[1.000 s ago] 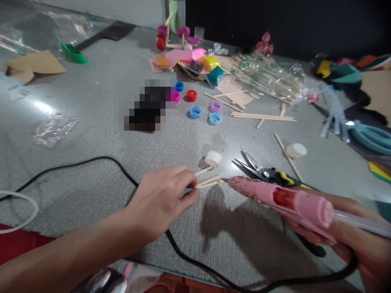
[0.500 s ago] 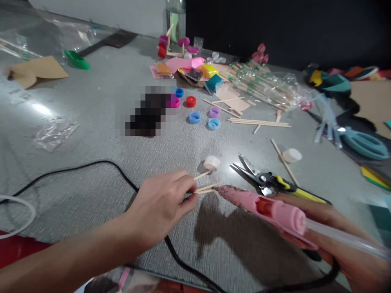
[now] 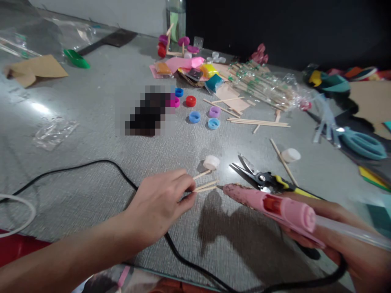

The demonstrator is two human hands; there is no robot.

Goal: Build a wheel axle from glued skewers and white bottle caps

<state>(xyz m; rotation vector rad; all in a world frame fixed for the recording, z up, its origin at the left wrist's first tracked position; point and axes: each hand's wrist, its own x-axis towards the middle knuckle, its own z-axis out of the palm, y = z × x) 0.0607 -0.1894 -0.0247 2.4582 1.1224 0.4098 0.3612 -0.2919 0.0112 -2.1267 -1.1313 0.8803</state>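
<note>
My left hand [image 3: 166, 205] pinches thin wooden sticks [image 3: 207, 186] between thumb and fingers; their ends stick out to the right. Just beyond, a white bottle cap [image 3: 211, 162] rests on the table with another stick end close by it. My right hand [image 3: 339, 228] is wrapped round a pink hot glue gun [image 3: 269, 203], with a clear glue stick [image 3: 348, 232] in its rear. The gun's nozzle sits at the tips of the sticks; whether it touches them I cannot tell. Pruning shears [image 3: 262, 179] with yellow-and-black handles lie open beyond the gun, partly behind it.
Coloured bottle caps [image 3: 194, 117] and loose wooden sticks [image 3: 259, 122] lie farther back. Light-blue scissors [image 3: 363, 142] are at the right, another white cap [image 3: 291, 155] nearer. A black cord [image 3: 104, 162] runs across the left and under my left arm. Bagged sticks [image 3: 259, 83] lie at the back.
The glue gun in my right hand has shifted slightly to the right and down, its nozzle drawing back along the stick tips. My left hand has barely moved.
</note>
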